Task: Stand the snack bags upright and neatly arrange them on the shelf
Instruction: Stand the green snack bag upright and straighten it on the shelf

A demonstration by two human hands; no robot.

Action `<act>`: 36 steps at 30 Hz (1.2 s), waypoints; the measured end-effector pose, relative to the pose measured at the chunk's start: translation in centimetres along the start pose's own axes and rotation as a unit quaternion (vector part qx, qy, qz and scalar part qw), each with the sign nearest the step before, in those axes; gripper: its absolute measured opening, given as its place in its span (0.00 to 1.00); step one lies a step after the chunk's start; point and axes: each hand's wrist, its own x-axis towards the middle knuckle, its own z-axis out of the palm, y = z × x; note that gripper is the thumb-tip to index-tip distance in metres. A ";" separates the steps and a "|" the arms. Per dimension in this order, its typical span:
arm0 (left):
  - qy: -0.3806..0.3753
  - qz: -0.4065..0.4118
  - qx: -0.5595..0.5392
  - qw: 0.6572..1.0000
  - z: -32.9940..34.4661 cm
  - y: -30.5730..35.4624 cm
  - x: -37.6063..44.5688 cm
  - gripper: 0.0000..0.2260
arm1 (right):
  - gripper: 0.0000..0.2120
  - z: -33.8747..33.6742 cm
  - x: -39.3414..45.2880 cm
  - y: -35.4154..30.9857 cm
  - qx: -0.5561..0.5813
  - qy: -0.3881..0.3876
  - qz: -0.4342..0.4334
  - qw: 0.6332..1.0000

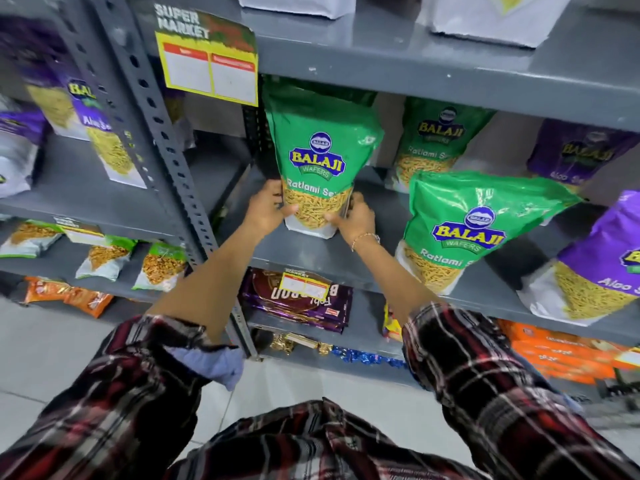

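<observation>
Green bag (320,157) upright near shelf (311,254) edge; left hand (265,211), right hand (355,220) fingers clasp its sides

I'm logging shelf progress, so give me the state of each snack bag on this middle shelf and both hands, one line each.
Held green bag: upright, base on the shelf, gripped on both sides.
Front green bag: standing, tilted, untouched.
Back green bag: standing at the rear, untouched.
Front purple bag: standing, tilted, partly out of view.
Back purple bag: at the rear, blurred.
Left hand: gripping the held bag.
Right hand: gripping the held bag.
</observation>
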 end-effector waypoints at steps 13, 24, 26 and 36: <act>0.020 0.023 0.005 1.000 -2.6 -0.8 -7.6 0.27 | 0.24 1.0 -6.4 1.2 -0.006 -0.015 -0.027 1.000; -0.001 0.026 0.003 1.000 -2.8 -1.3 -8.0 0.31 | 0.33 -1.0 -8.6 -2.3 -0.049 -0.086 0.010 0.995; -0.047 0.014 -0.017 0.999 -2.7 -1.7 -8.1 0.39 | 0.41 -2.3 -9.2 -4.8 0.005 -0.094 0.019 0.995; -0.047 -0.018 0.022 0.999 -0.4 -2.3 -7.6 0.38 | 0.16 -7.5 -6.9 -13.0 -0.313 0.097 -0.170 0.929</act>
